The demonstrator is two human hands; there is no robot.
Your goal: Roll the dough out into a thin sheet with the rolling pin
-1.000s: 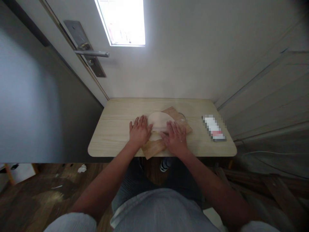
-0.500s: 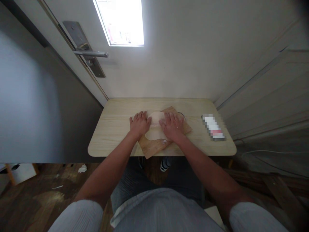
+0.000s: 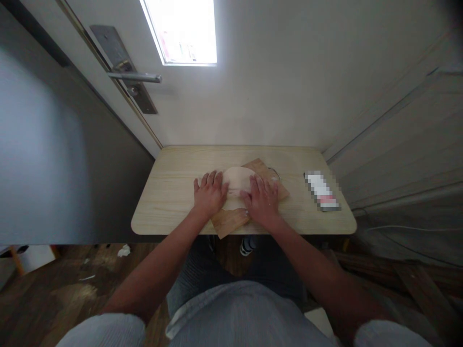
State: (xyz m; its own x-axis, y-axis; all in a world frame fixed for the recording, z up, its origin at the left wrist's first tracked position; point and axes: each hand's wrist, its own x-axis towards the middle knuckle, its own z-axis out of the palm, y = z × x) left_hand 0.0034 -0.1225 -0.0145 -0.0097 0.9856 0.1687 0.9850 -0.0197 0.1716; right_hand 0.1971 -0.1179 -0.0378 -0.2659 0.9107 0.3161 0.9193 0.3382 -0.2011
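A pale round sheet of dough lies on a wooden cutting board turned at an angle on the table. My left hand presses palm down at the dough's left side, fingers stretched out. On the right side my right hand lies in the same way, fingers spread over dough and board. Between the two thumbs runs a narrow pale band with a pinkish edge; whether it is a fold in the dough or a thin rolling pin I cannot tell. The palms hide whatever is under them.
The light wooden table stands against a white door with a metal handle. A phone-like object, blurred out, lies at the table's right. A metal ring shows at the board's far corner. Crumpled paper is on the floor.
Both hands have slid a little toward my body across the dough, and the pinkish-edged band has come nearer with them. More of the dough's far part shows.
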